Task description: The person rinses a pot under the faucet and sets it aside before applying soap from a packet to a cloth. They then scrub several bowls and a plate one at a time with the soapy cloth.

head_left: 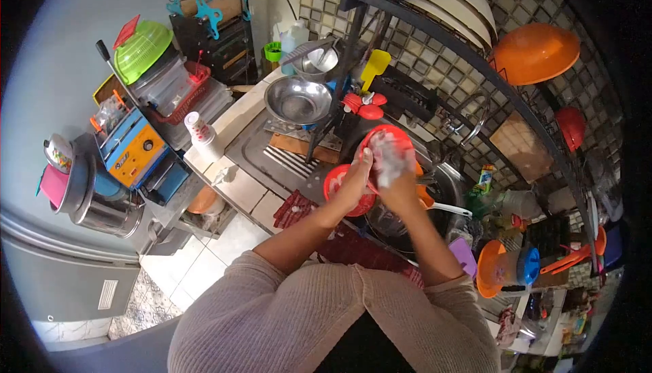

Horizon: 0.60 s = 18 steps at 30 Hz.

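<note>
Over the sink [449,220], a red bowl [407,141] is tilted up with white suds inside it. My left hand [358,181] is closed on the bowl's near-left rim, thumb at the edge. Inside the bowl is my right hand [395,177], blurred by motion and covered with foam; its fingers and anything in them cannot be made out. A second red bowl [333,184], with suds in it, sits just below my left hand. An orange utensil with a white handle [451,209] lies in the sink, right of my right hand.
A steel bowl [299,101] stands on the left drainboard near a black rack post. Red spoons [370,111] and a yellow spatula [375,67] are behind the sink, by the faucet [475,125]. Stacked cups [202,135] stand left. An orange plate [487,271] is at right.
</note>
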Each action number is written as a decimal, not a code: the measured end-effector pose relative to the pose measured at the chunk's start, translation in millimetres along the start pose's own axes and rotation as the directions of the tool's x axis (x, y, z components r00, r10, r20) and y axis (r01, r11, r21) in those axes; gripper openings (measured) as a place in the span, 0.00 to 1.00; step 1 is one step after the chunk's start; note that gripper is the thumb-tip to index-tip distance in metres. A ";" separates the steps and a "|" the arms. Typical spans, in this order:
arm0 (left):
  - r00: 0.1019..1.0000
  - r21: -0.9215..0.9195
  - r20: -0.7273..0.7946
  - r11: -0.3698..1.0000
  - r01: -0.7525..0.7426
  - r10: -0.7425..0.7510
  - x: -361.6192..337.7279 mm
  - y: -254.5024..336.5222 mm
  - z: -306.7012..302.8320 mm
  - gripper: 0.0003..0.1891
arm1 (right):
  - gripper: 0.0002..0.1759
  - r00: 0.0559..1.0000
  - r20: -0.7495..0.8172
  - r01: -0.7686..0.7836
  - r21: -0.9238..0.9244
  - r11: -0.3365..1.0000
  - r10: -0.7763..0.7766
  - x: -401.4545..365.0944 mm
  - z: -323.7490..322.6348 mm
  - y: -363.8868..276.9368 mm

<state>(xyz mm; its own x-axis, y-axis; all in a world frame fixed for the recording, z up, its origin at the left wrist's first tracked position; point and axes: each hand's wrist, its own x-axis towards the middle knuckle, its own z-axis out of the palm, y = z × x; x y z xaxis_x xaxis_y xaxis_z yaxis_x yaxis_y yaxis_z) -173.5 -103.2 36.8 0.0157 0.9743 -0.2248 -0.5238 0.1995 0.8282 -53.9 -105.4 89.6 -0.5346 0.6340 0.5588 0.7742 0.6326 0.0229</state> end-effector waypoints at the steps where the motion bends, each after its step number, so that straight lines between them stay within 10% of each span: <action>1: 0.990 -0.038 0.095 0.994 -0.098 0.101 18.5 -16.4 -7.7 0.30 | 0.24 0.942 0.278 -0.280 0.331 0.901 0.190 -11.3 15.0 -5.5; 2: 0.962 -0.088 0.182 0.977 -0.193 0.206 30.9 -24.5 -10.7 0.30 | 0.21 0.985 0.072 -0.171 0.445 0.879 0.155 -7.1 13.7 -19.0; 7: 0.925 -0.346 0.330 0.936 -0.068 0.189 5.5 23.2 -14.2 0.32 | 0.16 0.968 0.234 0.081 0.065 0.995 -0.094 -9.4 -20.6 -0.2; 11: 0.972 -0.146 0.189 0.983 -0.115 0.142 -5.5 -8.7 1.3 0.32 | 0.21 0.990 0.080 -0.103 -0.138 0.985 0.114 -17.8 4.9 -3.5; 12: 0.985 0.015 0.114 0.991 -0.132 0.130 -7.8 -10.4 4.4 0.32 | 0.23 0.987 0.096 -0.140 0.081 0.987 0.133 -19.2 17.9 -14.4; 14: 0.979 -0.224 0.174 0.972 -0.067 0.107 25.6 -27.1 -13.8 0.32 | 0.23 0.975 0.025 -0.205 0.491 0.847 0.221 -16.9 15.8 -33.4; 18: 0.920 -0.325 0.322 0.938 -0.117 0.226 -8.4 29.0 -16.4 0.36 | 0.24 0.996 0.090 -0.035 0.350 0.936 0.003 -13.3 -13.1 -17.0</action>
<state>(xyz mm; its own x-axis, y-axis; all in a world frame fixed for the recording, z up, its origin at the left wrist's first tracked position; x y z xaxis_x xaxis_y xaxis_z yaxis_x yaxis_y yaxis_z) -202.8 -107.2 54.3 0.1701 0.9747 0.1453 -0.7702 0.0395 0.6365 -55.6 -130.4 92.6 -0.5606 0.6734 0.4819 0.6244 0.7260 -0.2881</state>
